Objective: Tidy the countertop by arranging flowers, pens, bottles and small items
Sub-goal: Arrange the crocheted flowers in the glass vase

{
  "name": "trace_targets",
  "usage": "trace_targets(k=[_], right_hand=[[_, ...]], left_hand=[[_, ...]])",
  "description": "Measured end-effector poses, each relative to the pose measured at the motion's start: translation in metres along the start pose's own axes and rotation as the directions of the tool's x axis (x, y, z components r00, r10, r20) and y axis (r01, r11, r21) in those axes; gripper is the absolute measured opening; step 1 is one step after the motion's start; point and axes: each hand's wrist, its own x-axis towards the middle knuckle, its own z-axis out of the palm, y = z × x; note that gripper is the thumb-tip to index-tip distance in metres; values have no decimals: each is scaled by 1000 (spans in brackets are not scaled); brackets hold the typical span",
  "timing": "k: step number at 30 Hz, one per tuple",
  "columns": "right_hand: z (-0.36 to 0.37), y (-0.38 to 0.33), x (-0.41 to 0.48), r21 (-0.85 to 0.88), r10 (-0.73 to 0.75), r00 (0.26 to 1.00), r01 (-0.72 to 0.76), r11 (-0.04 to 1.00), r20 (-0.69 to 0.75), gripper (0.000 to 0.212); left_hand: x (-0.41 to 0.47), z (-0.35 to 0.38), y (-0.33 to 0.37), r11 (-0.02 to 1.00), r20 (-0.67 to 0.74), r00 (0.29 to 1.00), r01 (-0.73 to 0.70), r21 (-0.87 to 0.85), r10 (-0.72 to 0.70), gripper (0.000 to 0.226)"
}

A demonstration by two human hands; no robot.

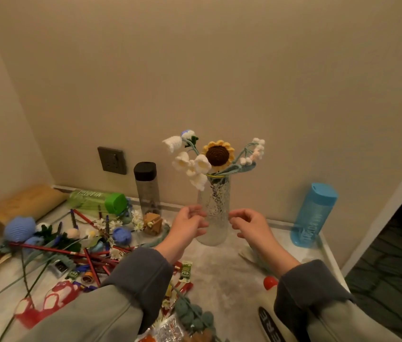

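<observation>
Grey sleeves (130, 275) filled the near edge of the view, my forearms reaching out from them toward the vase (213, 211). My left hand (190, 224) hung just left of the glass with the fingers loosely curled and apart, gripping nothing; whether the fingertips brushed the vase I could not tell. My right hand (249, 224) hung just right of it, likewise half open and empty. The vase stood upright between the two hands, clear and textured, holding a crocheted sunflower (219, 154), white bell flowers (190, 164) leaning left and a sprig of small white buds (254, 151) leaning right.

It rested on a pale, mottled countertop (222, 272) set into a corner of beige wall (219, 70), with a dark socket plate (111, 160) low on the far wall. Left of the vase stood a clear bottle with a black cap (146, 186), and beyond that a green bottle (96, 199) lay on its side. Well to the right a blue bottle (312, 215) stood upright near the counter's edge. On the left lay a jumble of red pencils (71, 253), blue crocheted flowers (19, 229) and loose stems, with a red-capped bottle (270, 282) near my right sleeve.
</observation>
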Motion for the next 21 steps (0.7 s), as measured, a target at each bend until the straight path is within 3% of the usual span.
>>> trace_targets(k=[7, 15, 21], right_hand=[[-29, 31, -17, -234, 43, 997, -55, 971, -58, 19], [-71, 61, -19, -368, 110, 981, -162, 916, -158, 24], [-86, 72, -18, -517, 356, 932, -341, 785, -73, 82]], left_hand=[[-8, 22, -33, 987, 173, 977, 106, 121, -127, 20], [-11, 58, -57, 940, 321, 903, 199, 277, -286, 17], [-13, 85, -68, 887, 400, 833, 209, 412, -383, 19]])
